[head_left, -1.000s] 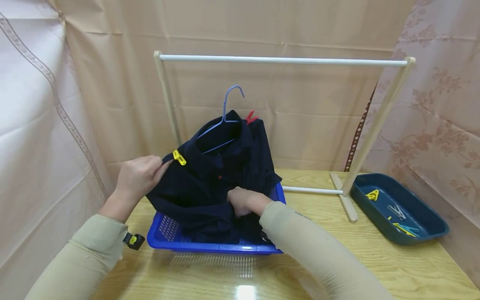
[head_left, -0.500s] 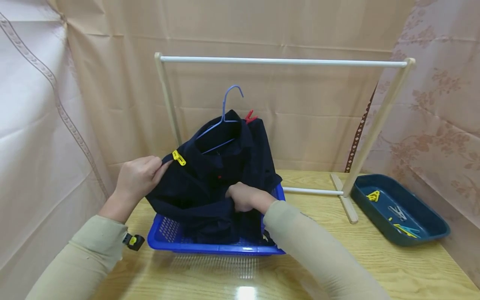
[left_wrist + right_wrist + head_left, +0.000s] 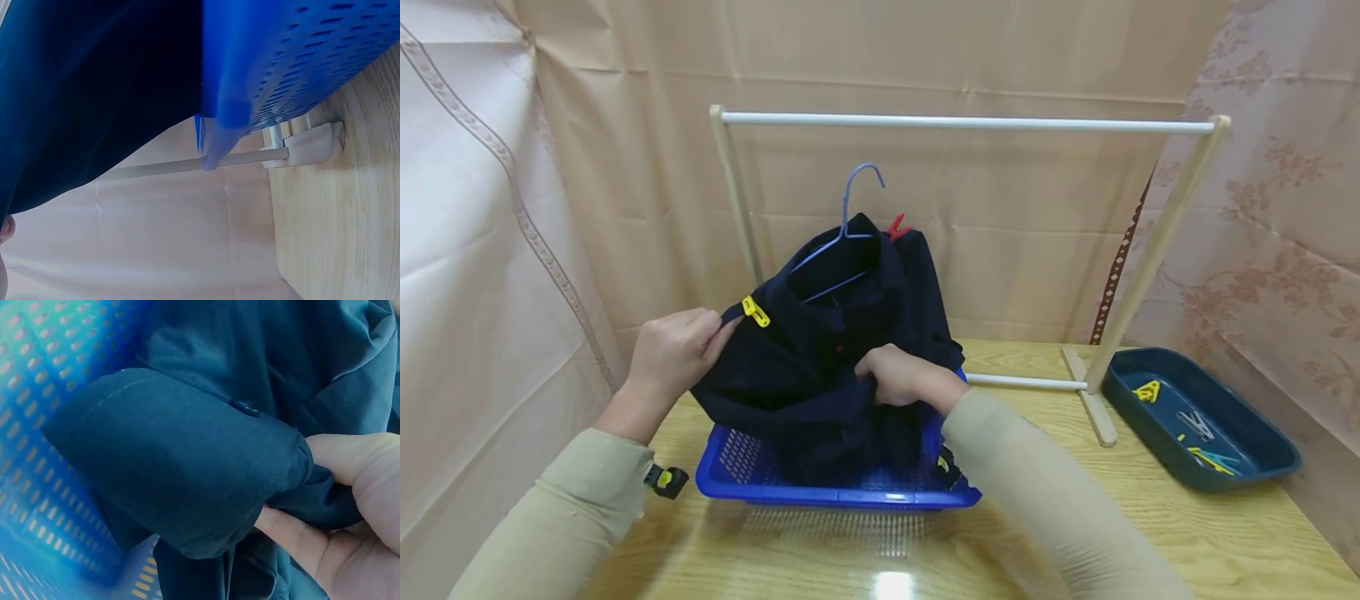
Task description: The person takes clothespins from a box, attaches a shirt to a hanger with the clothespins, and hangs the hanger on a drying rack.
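A dark navy shirt (image 3: 805, 367) sits on a blue wire hanger (image 3: 846, 208), above and partly inside a blue perforated basket (image 3: 850, 498). My left hand (image 3: 672, 358) pinches the shirt's shoulder at the left, beside a yellow clothespin (image 3: 756, 312) clipped there. A red clothespin (image 3: 898, 228) grips the other shoulder. Lower on the shirt's front, my right hand (image 3: 904, 377) pinches the fabric. In the right wrist view, thumb and finger hold a folded stitched edge of the shirt (image 3: 181, 456). Only a sliver of the left hand shows in the left wrist view.
Behind the basket stands a rack with a white top rail (image 3: 962, 123) and wooden legs. A dark teal tray (image 3: 1195, 375) to the right holds several clothespins (image 3: 1213, 460). Cloth curtains (image 3: 1000, 50) enclose the wooden table (image 3: 1150, 533).
My right hand has risen with the shirt's front fabric, uncovering more of the basket's inside. The hanger and shirt collar have shifted slightly up. My left hand keeps its hold.
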Motion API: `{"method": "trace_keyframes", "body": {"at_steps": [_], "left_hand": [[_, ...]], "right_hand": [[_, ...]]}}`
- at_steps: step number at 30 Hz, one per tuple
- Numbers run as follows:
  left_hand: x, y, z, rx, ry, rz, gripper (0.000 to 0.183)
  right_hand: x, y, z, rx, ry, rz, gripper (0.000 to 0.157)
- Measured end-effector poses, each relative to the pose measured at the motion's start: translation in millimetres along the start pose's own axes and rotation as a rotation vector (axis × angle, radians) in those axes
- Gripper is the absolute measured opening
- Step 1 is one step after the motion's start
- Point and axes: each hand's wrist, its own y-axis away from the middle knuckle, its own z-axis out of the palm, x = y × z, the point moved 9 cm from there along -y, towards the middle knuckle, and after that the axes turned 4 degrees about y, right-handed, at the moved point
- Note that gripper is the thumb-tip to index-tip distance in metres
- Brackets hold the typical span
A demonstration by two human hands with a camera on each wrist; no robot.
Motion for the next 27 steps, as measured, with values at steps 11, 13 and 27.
{"method": "trace_keyframes", "body": {"at_steps": [11,13,27], "left_hand": [[-0.5,-4.5,-5.3,0.022,-0.009,-0.001,0.043],[-0.4,-5.8,-6.5,0.024,-0.008,-0.006,0.043],[2.4,-14.2,-12.8,0.034,-0.014,-0.016,0.041]], "right_hand": [[1.2,8.4,-36.5,0.080,-0.001,-0.022,0.025],[1.8,10.8,-43.3,0.097,-0.015,-0.023,0.026],[5.6,26.7,-84.1,0.220,-0.007,-0.058,0.029]]}}
